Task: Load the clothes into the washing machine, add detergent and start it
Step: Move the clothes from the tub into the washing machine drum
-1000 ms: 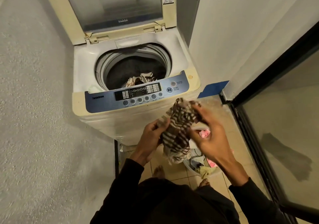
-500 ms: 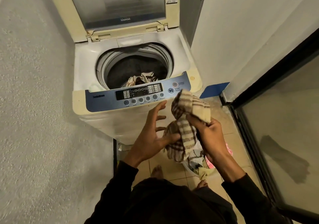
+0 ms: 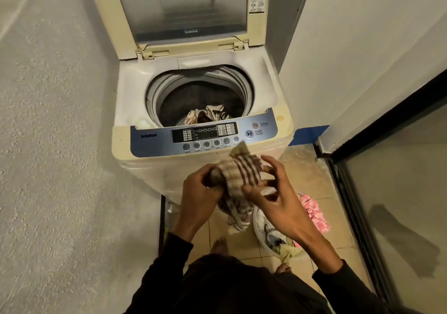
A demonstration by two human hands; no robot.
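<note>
A top-loading washing machine [image 3: 200, 159] stands in front of me with its lid [image 3: 183, 11] raised. Patterned clothes [image 3: 208, 115] lie in its drum. A beige cloth with brown stripes [image 3: 239, 171] hangs just below the blue control panel [image 3: 208, 137], in front of the machine. My left hand [image 3: 200, 192] grips the cloth's left side. My right hand [image 3: 273, 192] holds its right side, fingers curled round the fabric. The cloth's lower end dangles toward the floor.
A white laundry basket [image 3: 260, 229] with pink and yellow clothes [image 3: 312, 212] sits on the tiled floor at the lower right, under my right arm. A dark-framed glass door [image 3: 387, 192] runs along the right. Walls close in on the left and right.
My left hand, open half a second ago, has closed on the striped cloth again. Both hands have bunched the cloth a little higher, nearer the control panel.
</note>
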